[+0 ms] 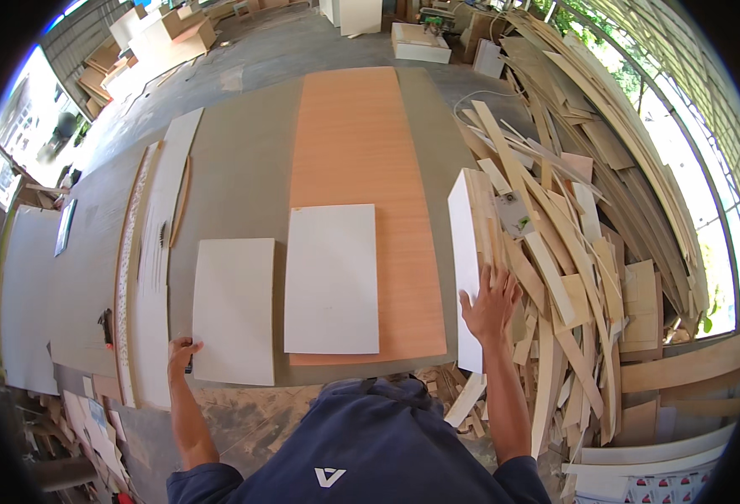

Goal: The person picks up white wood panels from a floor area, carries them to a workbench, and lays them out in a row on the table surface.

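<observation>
- We see our right hand [489,304] laid flat, fingers spread wide, on the upper face of a stack of boards [469,252] that stands on edge at the right rim of the bench [235,168].
- The stack shows a smooth white face toward the bench and pale raw-wood edges on top; it is tall, narrow and rectangular.
- Our left hand [182,353] rests at the near left corner of the small panel [235,309], fingers curled over something small and dark; we cannot tell what it is.
- That panel is a smooth white rectangle lying flat on the grey bench top.
- Just beside it lies a second white panel [331,279], a little larger, overlapping the near end of an orange sheet [353,143] with a fine wood-grain look.
- Long pale strips [155,252] lie along the left side of the bench, one with a speckled edge.
- To the right of the stack, a heap of offcuts [571,277] piles up: thin raw-wood slats and angled scraps, crossing each other at all angles.
- Further right, long bent sheets [622,126] lean in a curved stack.
</observation>
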Demonstrator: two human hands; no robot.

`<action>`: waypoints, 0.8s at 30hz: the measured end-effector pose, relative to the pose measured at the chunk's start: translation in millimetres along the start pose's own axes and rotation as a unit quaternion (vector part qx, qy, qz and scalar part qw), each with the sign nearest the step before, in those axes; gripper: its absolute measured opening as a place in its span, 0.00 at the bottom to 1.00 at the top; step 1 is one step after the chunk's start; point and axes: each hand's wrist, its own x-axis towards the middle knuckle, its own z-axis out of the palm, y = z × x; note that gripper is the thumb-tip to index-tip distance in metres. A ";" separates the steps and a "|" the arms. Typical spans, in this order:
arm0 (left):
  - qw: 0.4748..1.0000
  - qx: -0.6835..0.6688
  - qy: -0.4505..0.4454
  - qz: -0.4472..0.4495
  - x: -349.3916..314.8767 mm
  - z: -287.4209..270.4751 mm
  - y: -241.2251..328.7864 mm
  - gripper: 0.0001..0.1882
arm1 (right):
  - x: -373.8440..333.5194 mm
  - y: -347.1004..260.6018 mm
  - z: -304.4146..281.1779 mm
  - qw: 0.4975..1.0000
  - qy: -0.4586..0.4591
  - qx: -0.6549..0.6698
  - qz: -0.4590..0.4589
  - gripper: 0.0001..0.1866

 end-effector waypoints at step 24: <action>0.890 0.044 0.447 0.077 -92.8 -13.0 96.1 0.12 | -10.4 -11.4 12.6 0.993 0.067 -0.086 -0.044 0.18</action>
